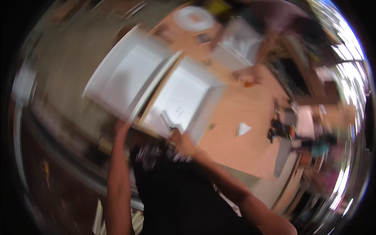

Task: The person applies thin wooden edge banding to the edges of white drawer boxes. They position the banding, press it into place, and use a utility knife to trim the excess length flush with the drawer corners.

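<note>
Two open white boxes, like drawers, sit side by side at the near left of the orange table. My left hand is at the near corner of the left box; blur hides how its fingers lie. Over the near end of the right box, whose rim shows a brown edge, my right hand is closed. A thin greyish shape sticks out by its fingers, too smeared to name. Faint dark marks show on that box's white floor.
Across the orange table, another person's hands are at a third white box. A white ring-shaped thing lies at the far edge. A small white piece and dark tools lie to the right.
</note>
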`<state>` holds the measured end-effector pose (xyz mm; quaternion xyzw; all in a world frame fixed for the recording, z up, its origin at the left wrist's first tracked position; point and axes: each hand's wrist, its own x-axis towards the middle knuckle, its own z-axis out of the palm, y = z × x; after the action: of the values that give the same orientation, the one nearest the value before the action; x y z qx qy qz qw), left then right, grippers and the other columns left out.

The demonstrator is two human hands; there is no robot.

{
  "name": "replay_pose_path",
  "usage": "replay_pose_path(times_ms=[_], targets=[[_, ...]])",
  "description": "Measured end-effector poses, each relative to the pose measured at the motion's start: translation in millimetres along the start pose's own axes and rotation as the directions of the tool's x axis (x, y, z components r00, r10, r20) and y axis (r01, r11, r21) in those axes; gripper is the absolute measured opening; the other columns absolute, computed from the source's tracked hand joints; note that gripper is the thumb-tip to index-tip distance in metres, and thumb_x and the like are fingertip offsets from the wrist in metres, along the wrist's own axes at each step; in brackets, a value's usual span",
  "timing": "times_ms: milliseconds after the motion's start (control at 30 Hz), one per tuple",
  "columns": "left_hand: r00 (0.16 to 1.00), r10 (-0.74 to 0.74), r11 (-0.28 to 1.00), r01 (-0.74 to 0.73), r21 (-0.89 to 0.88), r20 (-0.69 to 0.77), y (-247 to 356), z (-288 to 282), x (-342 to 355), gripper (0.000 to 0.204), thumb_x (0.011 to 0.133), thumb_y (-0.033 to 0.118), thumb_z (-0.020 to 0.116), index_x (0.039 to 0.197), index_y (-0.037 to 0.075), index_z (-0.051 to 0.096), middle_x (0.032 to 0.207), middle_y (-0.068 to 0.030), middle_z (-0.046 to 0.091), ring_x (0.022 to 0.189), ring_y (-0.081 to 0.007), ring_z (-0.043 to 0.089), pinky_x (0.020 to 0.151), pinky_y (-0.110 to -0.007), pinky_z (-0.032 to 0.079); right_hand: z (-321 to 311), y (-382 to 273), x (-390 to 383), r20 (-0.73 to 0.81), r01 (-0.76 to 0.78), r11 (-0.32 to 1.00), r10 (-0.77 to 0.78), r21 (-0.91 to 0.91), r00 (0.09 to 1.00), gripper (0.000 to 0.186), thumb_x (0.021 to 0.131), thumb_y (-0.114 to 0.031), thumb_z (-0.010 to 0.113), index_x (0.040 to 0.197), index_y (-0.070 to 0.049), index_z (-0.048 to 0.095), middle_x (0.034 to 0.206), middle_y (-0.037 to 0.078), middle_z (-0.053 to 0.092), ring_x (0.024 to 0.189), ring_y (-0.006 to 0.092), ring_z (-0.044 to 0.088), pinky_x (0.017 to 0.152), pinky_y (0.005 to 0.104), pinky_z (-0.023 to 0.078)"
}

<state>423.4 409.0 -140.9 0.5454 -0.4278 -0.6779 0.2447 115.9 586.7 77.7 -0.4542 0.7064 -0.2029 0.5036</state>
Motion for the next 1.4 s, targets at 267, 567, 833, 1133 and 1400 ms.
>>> replay_pose_path(times_ms=[267, 567, 833, 1133, 1400], targets=[[0.945, -0.106, 0.974, 0.161, 0.157, -0.309, 47.2, -25.9, -61.5, 0.045, 0.078, 0.039, 0.092, 0.096, 0.000, 0.079, 0.084, -0.0121, 0.077, 0.078, -0.0202, 0.072, 0.075, -0.039, 0.055, 64.8, -138.5, 69.6, 0.131, 0.221, 0.932, -0.191, -0.287, 0.973, 0.024, 0.112, -0.021, 0.053, 0.111, 0.003, 0.055, 0.077, 0.024, 0.069, 0.065, 0.0425, 0.070, 0.060, 0.0509, 0.052], [0.984, -0.087, 0.986, 0.063, -0.153, -0.157, 46.3, -36.2, -80.4, 0.028, 0.106, 0.025, 0.067, 0.108, -0.001, 0.077, 0.088, -0.0021, 0.075, 0.080, -0.0091, 0.062, 0.077, -0.029, 0.052, 134.7, -175.8, 130.2, 0.316, 0.103, 0.808, 0.107, -0.580, 0.943, 0.026, 0.111, -0.018, 0.052, 0.112, 0.007, 0.046, 0.079, 0.036, 0.066, 0.081, 0.0600, 0.064, 0.073, 0.0648, 0.047], [0.947, -0.034, 0.987, -0.018, -0.158, -0.321, 50.4, -29.3, -77.8, 0.023, 0.105, 0.019, 0.068, 0.112, -0.002, 0.076, 0.088, -0.0132, 0.076, 0.077, -0.0174, 0.070, 0.073, -0.032, 0.054, 163.6, -182.8, 154.8, 0.317, 0.031, 0.672, 0.308, -0.740, 0.897, 0.025, 0.111, -0.017, 0.050, 0.116, 0.007, 0.045, 0.093, 0.038, 0.068, 0.091, 0.0592, 0.065, 0.080, 0.0647, 0.047], [0.938, -0.059, 0.983, -0.006, -0.186, -0.341, 55.8, -26.0, -75.5, 0.020, 0.102, 0.014, 0.069, 0.107, -0.005, 0.074, 0.095, -0.0190, 0.077, 0.087, -0.0273, 0.077, 0.078, -0.037, 0.058, 170.9, -190.2, 157.7, 0.307, 0.080, 0.562, 0.323, -0.823, 0.895, 0.026, 0.113, -0.018, 0.049, 0.116, 0.007, 0.047, 0.081, 0.034, 0.067, 0.080, 0.0576, 0.066, 0.071, 0.0618, 0.048], [0.930, -0.150, 0.971, 0.075, -0.225, -0.335, 62.0, -30.2, -80.6, 0.022, 0.101, 0.015, 0.070, 0.105, -0.006, 0.076, 0.096, -0.0215, 0.079, 0.088, -0.0319, 0.079, 0.080, -0.037, 0.061, 183.8, -202.1, 156.8, 0.251, 0.040, 0.473, 0.391, -0.880, 0.886, 0.025, 0.114, -0.019, 0.048, 0.107, 0.005, 0.045, 0.070, 0.034, 0.065, 0.072, 0.0585, 0.065, 0.062, 0.0632, 0.046]])
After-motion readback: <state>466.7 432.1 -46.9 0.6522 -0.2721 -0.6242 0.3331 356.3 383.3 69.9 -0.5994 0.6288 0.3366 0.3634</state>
